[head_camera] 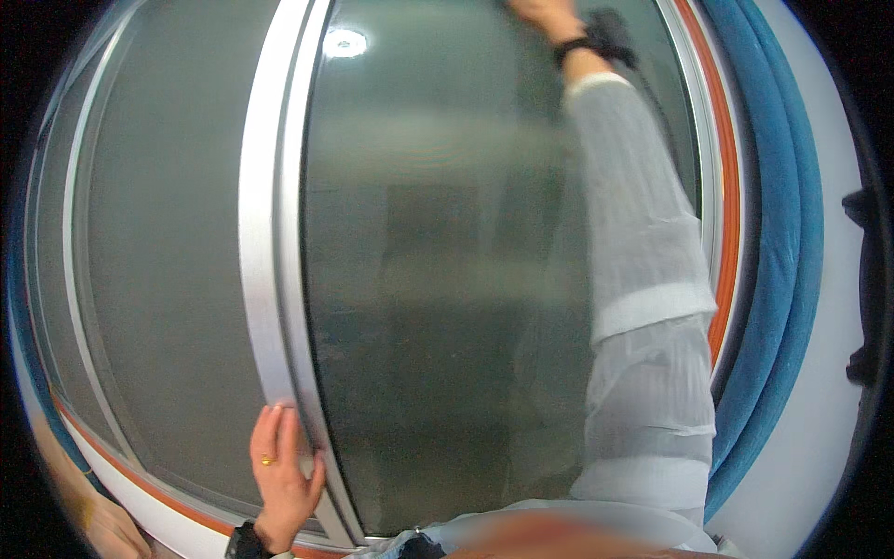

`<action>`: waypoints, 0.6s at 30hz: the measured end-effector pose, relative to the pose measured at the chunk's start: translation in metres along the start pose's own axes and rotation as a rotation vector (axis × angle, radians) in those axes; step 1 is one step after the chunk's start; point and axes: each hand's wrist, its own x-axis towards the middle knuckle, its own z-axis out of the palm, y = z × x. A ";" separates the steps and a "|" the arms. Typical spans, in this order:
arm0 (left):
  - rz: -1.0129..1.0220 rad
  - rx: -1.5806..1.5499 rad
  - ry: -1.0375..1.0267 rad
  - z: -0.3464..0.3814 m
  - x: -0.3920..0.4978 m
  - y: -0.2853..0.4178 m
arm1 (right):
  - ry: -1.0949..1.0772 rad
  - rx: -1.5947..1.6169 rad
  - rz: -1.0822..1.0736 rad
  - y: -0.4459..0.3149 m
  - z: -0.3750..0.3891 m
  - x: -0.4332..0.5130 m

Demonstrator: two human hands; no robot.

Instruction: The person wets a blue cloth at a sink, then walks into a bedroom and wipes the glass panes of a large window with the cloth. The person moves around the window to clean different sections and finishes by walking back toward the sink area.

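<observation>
In front of me is a sliding window with a dark glass pane (433,377). A silver metal upright frame (258,209) runs along the pane's left side. Low on that frame is my left hand (283,454), its fingers on the face and its thumb around toward the pane side. It wears a gold-coloured ring and a black wristband. My right arm stretches up across the glass in a sheer white sleeve (646,244). At the top edge, my right hand (548,12) is blurred and partly cut off, so its fingers and anything in them are hidden.
Another window panel (167,244) with a dull grey surface lies left. Orange trim (728,209) edges the window, with a blue curtain (779,175) and white wall (834,293) beyond. A ceiling light's reflection (346,43) shows in the glass. Beige fabric (115,527) is at lower left.
</observation>
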 end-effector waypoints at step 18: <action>-0.131 -0.135 0.187 0.017 -0.006 0.024 | -0.370 -0.150 0.390 0.208 0.008 0.012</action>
